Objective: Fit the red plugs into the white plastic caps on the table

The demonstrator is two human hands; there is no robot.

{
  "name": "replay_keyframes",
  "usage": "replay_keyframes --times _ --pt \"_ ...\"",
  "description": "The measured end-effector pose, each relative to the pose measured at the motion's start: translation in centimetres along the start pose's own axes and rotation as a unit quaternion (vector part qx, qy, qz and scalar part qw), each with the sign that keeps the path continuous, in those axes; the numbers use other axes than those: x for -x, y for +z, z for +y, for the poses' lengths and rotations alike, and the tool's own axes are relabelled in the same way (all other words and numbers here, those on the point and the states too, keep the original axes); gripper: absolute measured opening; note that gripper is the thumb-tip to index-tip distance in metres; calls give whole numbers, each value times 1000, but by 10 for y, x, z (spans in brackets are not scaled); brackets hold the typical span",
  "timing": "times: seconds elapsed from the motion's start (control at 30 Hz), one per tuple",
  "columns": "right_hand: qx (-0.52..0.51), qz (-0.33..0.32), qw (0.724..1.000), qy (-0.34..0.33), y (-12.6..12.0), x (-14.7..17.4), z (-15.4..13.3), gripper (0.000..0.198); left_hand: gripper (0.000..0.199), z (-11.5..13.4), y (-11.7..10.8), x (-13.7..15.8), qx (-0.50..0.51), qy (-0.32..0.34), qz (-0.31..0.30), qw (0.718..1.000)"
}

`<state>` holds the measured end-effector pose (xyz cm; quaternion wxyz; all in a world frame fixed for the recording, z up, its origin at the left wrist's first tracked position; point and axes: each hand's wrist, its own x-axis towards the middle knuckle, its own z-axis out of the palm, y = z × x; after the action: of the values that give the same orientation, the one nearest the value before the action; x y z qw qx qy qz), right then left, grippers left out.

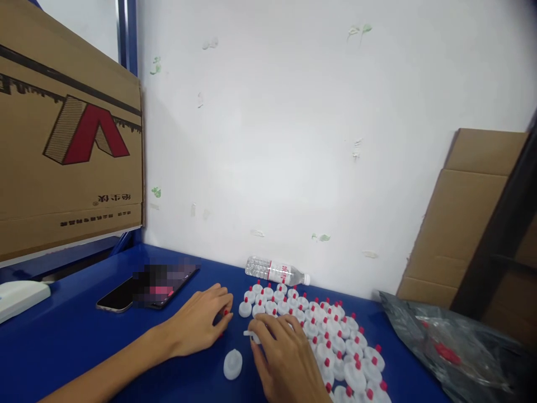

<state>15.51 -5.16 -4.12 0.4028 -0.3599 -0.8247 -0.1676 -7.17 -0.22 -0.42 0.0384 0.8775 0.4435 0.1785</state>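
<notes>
My right hand (pixel 285 352) is closed around a white plastic nozzle cap (pixel 248 333), whose bare spout points left between thumb and fingers. To its left, my left hand (pixel 201 320) is curled just above the blue table, with a small red tip cap (pixel 226 313) showing between thumb and forefinger. Another bit of red peeks out under that thumb. Between the hands, nearer to me, lies a single white nozzle cap (pixel 232 365) with no red visible. Many white caps with red tips (pixel 325 352) stand packed together beside and behind my right hand, which hides some of them.
A clear bottle (pixel 274 271) lies against the wall behind the caps. Two dark phones (pixel 119 294) rest at the left on the blue table (pixel 79 336). At right is a grey plastic bag (pixel 419 319) with red pieces; cardboard (pixel 470 224) leans behind it. A large carton (pixel 29 168) stands left.
</notes>
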Motion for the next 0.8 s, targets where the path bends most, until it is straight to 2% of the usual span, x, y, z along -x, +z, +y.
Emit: replay_keyframes --times 0.13,0.3,0.53,0.8 --pt "-25 -9 1000 -4 4 2 -4 24 13 5 4 4 -6 3 -36 999" --pt "-38 -31 999 19 6 6 -2 16 12 4 6 3 9 1 -38 999" --pt "-16 -55 998 29 6 7 -1 14 30 4 4 0 6 10 -27 1000" --pt "14 -61 997 36 4 6 -3 10 33 6 7 1 17 23 -15 999"
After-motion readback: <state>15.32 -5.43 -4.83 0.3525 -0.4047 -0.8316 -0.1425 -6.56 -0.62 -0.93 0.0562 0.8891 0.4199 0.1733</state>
